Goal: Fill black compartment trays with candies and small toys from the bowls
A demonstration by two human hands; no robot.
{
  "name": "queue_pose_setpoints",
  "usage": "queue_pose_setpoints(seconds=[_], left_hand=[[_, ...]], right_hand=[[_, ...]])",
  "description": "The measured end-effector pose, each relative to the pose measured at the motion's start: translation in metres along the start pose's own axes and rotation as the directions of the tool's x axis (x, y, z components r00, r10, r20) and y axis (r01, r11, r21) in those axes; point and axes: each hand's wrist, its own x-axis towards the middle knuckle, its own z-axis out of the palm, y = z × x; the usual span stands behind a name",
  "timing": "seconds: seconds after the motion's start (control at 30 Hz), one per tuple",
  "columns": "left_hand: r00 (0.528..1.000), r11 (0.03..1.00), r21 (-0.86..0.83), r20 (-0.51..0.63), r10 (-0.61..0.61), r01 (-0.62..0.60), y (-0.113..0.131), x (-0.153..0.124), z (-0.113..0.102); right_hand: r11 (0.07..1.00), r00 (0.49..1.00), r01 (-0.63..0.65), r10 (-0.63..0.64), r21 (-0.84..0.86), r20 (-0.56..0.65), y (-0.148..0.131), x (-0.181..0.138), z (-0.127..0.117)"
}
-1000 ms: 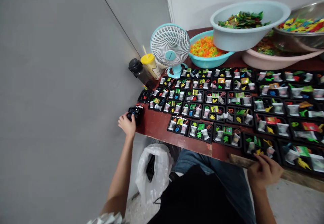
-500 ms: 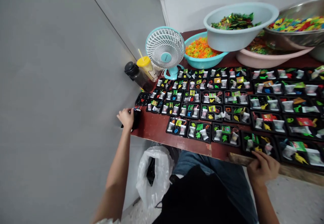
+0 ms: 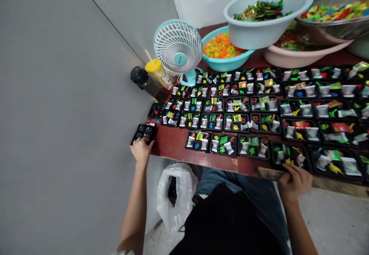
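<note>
At the table's left end, against the grey panel, my left hand (image 3: pixel 141 150) has its fingers closed on the near edge of a black compartment tray (image 3: pixel 143 131). No toys show in its compartments. My right hand (image 3: pixel 296 182) is at the table's front edge, fingers curled, fingertips at the near rim of a filled black tray (image 3: pixel 291 156). That tray holds small wrapped packets, a yellow toy and green pieces. Whether those fingers pinch anything is hidden.
Rows of filled trays (image 3: pixel 213 121) cover much of the red table (image 3: pixel 168 141). Behind stand a fan (image 3: pixel 179 47), a dark bottle (image 3: pixel 148 84), a yellow-lidded cup (image 3: pixel 158 72) and basins (image 3: pixel 268 30) of small items. A lined bin (image 3: pixel 175 193) sits below the table.
My left hand has shifted to the near side of the black tray, whose compartments now show face up. My right hand stays by the same tray. The view has shifted slightly.
</note>
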Motion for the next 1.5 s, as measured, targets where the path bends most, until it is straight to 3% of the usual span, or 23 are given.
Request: queue_pose_setpoints(seconds=[0.13, 0.27, 0.33, 0.5, 0.63, 0.77, 0.83, 0.9, 0.93, 0.97, 1.0, 1.03, 1.07, 1.1, 1.13, 1.17, 1.2, 1.23, 1.27, 1.33, 1.4, 1.43, 1.5], left_hand=[[0.984, 0.99, -0.139, -0.171, -0.04, 0.016, -0.009, -0.011, -0.003], [0.865, 0.911, -0.41, -0.438, -0.245, 0.05, -0.012, -0.015, -0.012], [0.847, 0.878, -0.476, -0.443, -0.294, 0.056, -0.009, -0.016, -0.008], [0.935, 0.894, -0.445, -0.294, -0.2, 0.051, 0.015, -0.024, 0.023], [0.93, 0.919, -0.392, -0.321, -0.181, 0.044, 0.031, -0.026, 0.033], [0.858, 0.916, -0.375, -0.417, -0.302, 0.14, 0.038, -0.028, 0.014], [0.779, 0.885, -0.422, -0.482, -0.401, 0.195, 0.043, -0.035, -0.004], [0.705, 0.835, -0.524, -0.528, -0.473, 0.168, 0.054, -0.05, -0.024], [0.711, 0.805, -0.582, -0.519, -0.474, 0.112, 0.063, -0.06, -0.034], [0.766, 0.77, -0.637, -0.474, -0.435, 0.042, 0.073, -0.072, -0.044], [0.867, 0.722, -0.691, -0.378, -0.325, -0.031, 0.084, -0.084, -0.053], [0.961, 0.657, -0.748, -0.238, -0.141, -0.088, 0.095, -0.097, -0.062], [0.994, 0.587, -0.802, -0.08, 0.077, -0.11, 0.106, -0.109, -0.069], [0.959, 0.526, -0.844, 0.056, 0.279, -0.103, 0.116, -0.119, -0.074], [0.891, 0.483, -0.872, 0.152, 0.428, -0.084, 0.124, -0.128, -0.078], [0.831, 0.459, -0.886, 0.203, 0.518, -0.07, 0.129, -0.134, -0.08], [0.802, 0.449, -0.89, 0.211, 0.559, -0.079, 0.131, -0.136, -0.079], [0.809, 0.456, -0.883, 0.185, 0.558, -0.112, 0.13, -0.135, -0.077], [0.844, 0.49, -0.857, 0.138, 0.518, -0.16, 0.126, -0.131, -0.072], [0.937, 0.661, -0.719, 0.04, 0.348, -0.215, 0.112, -0.116, -0.056], [0.992, 0.867, -0.488, 0.019, 0.127, -0.102, 0.095, -0.099, -0.035], [0.998, 0.925, -0.379, 0.051, 0.045, -0.022, 0.086, -0.092, -0.024], [0.994, 0.966, -0.255, 0.108, -0.007, 0.035, 0.072, -0.084, -0.006]], right_hand=[[1.0, 0.999, -0.012, 0.013, -0.007, 0.046, -0.003, 0.003, -0.003], [0.999, 0.999, 0.035, -0.034, 0.014, -0.034, -0.006, 0.006, -0.003], [1.0, 0.999, 0.016, -0.015, 0.021, -0.05, -0.006, 0.005, -0.002], [0.999, 0.999, -0.05, 0.05, 0.015, 0.014, -0.005, 0.001, -0.002], [0.999, 0.999, -0.044, 0.044, 0.014, 0.017, -0.005, 0.001, -0.002], [0.995, 0.994, -0.104, 0.104, 0.009, 0.029, -0.003, 0.003, -0.003], [0.988, 0.988, -0.156, 0.156, 0.01, 0.003, -0.01, 0.004, -0.008], [0.979, 0.982, -0.189, 0.188, 0.072, 0.014, -0.031, 0.009, -0.017], [0.968, 0.978, -0.205, 0.196, 0.144, 0.07, -0.049, 0.014, -0.021], [0.941, 0.965, -0.234, 0.196, 0.243, 0.172, -0.071, 0.019, -0.026], [0.888, 0.935, -0.285, 0.174, 0.361, 0.311, -0.096, 0.025, -0.029], [0.797, 0.873, -0.372, 0.127, 0.476, 0.47, -0.122, 0.031, -0.032], [0.674, 0.768, -0.494, 0.042, 0.549, 0.639, -0.149, 0.035, -0.032], [0.54, 0.656, -0.615, -0.053, 0.574, 0.753, -0.173, 0.038, -0.031], [0.418, 0.545, -0.725, -0.14, 0.548, 0.827, -0.193, 0.04, -0.029], [0.324, 0.463, -0.807, -0.169, 0.493, 0.87, -0.208, 0.038, -0.025], [0.256, 0.402, -0.864, -0.169, 0.434, 0.9, -0.218, 0.035, -0.02], [0.214, 0.359, -0.899, -0.141, 0.383, 0.923, -0.223, 0.031, -0.015], [0.195, 0.331, -0.919, -0.093, 0.343, 0.939, -0.223, 0.025, -0.011], [0.198, 0.298, -0.934, -0.028, 0.298, 0.954, -0.216, 0.014, -0.003], [0.226, 0.29, -0.932, -0.009, 0.285, 0.957, -0.206, 0.005, 0.0], [0.244, 0.296, -0.926, -0.007, 0.289, 0.955, -0.202, 0.002, 0.001], [0.289, 0.319, -0.906, -0.017, 0.31, 0.947, -0.197, -0.002, 0.001]])
